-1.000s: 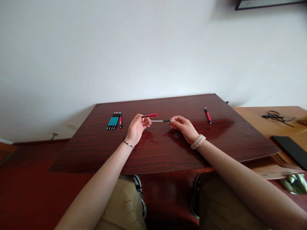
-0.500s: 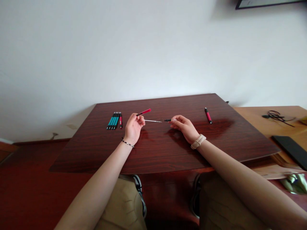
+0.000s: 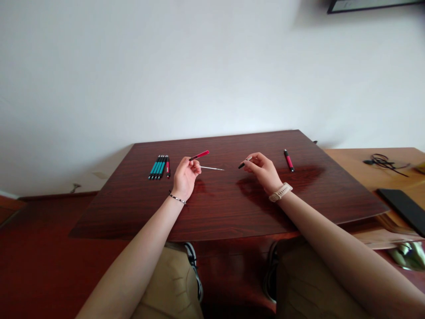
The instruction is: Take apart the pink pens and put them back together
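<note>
Head view: both hands are raised above the dark wooden table (image 3: 219, 217), well apart from each other, palms turned roughly inward. Left hand (image 3: 184, 181): fingers partly curled, holding two parts at once. The pink barrel (image 3: 203, 153) angles up and rightward from the top of the hand, its dark end at the fingers. Below it, the thin refill (image 3: 213, 168) projects rightward from the fingertips, nearly level, its free end in the gap between the hands. Exact finger contact on each part too small to tell. Right hand (image 3: 263, 173): thumb and fingers closed in a pinch on a small black pen piece (image 3: 243, 164), which tilts with its lower end toward the left hand; piece and refill apart. Left of the left hand, a row of teal pens (image 3: 157, 167) lies side by side, with a pink-and-black pen (image 3: 168, 167) just beside the row, on the side nearer that hand. Right of the right hand and farther from the body, another pink pen (image 3: 288, 160) lies alone, tilted.
</note>
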Demonstrator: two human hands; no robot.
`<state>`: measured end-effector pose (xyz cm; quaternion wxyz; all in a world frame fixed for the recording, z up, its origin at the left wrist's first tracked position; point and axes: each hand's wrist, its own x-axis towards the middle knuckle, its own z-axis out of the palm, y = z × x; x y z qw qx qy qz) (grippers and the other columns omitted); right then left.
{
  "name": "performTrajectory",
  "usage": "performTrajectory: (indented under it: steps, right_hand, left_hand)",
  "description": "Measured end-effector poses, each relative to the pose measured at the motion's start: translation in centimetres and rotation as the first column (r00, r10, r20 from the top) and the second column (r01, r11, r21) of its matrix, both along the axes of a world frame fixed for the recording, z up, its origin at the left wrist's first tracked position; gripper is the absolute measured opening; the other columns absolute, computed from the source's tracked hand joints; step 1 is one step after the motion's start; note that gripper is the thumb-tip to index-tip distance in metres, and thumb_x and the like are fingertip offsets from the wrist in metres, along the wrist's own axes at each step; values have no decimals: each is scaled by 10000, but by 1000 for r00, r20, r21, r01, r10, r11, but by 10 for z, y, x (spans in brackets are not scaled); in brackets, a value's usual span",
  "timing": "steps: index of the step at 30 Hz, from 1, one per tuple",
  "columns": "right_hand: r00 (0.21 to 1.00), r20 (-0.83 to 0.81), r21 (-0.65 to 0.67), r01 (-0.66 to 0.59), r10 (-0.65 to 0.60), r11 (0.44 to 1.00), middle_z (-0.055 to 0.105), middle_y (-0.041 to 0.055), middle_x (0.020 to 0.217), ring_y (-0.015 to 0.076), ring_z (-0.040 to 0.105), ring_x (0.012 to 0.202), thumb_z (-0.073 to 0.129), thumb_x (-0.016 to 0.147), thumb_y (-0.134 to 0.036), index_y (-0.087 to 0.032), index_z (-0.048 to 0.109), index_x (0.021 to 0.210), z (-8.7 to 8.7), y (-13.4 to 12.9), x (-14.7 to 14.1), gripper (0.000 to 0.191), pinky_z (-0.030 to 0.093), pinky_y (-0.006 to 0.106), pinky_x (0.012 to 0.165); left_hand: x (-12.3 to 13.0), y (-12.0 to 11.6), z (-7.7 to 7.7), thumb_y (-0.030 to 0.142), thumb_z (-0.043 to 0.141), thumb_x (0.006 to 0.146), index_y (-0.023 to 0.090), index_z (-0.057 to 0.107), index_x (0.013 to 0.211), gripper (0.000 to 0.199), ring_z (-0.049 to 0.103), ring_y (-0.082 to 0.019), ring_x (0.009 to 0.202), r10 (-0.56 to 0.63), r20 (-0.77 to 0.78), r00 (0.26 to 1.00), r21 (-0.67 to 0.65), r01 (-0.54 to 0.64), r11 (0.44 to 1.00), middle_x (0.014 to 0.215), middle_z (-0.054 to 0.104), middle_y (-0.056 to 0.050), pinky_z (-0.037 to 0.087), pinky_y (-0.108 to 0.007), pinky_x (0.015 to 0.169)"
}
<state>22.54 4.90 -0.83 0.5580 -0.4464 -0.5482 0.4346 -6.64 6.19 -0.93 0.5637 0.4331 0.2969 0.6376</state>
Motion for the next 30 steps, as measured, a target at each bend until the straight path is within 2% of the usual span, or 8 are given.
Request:
performTrajectory:
  steps: [2,4,8,19,30]
  right_hand:
    - [981,188,99,31,-50,995,755,48,913,222,717,831,806,873,-508,-237,682,985,1,2,6,318,566,365,781]
    - [929,353,186,45,-110,981,763,46,920,222,721,825,768,906,-484,-234,694,991,2,4,12,274,572,369,785]
    - [847,513,232,21,-141,972,788,37,916,221,744,825,721,938,-387,-242,699,1002,3,4,18,160,592,362,788]
    - [748,654,207,-32,-114,978,793,25,915,210,759,809,709,934,-278,-245,677,1005,-8,7,19,85,593,347,780]
    - [758,646,179,-35,-91,983,796,22,945,213,767,809,751,898,-283,-261,664,1060,-11,9,21,186,619,362,789]
  left_hand:
    - [0,0,0,424,687,945,217,505,836,297,585,-135,750,-22,57,998,-6,23,1000,833,568,-9,512,-269,725]
    - [0,0,0,395,700,940,209,521,834,279,578,-130,746,-36,98,995,-6,37,999,827,568,-8,506,-258,722]
    - [0,0,0,369,698,950,202,535,830,263,576,-132,744,-42,125,991,-4,43,999,827,575,-14,501,-253,719]
    - [1,-1,1,359,689,958,202,540,822,256,573,-140,748,-35,125,992,-12,36,999,826,577,-20,499,-256,716]
    - [1,0,0,342,668,969,199,549,829,232,573,-140,757,-45,125,991,-3,46,999,833,574,-23,496,-254,719]
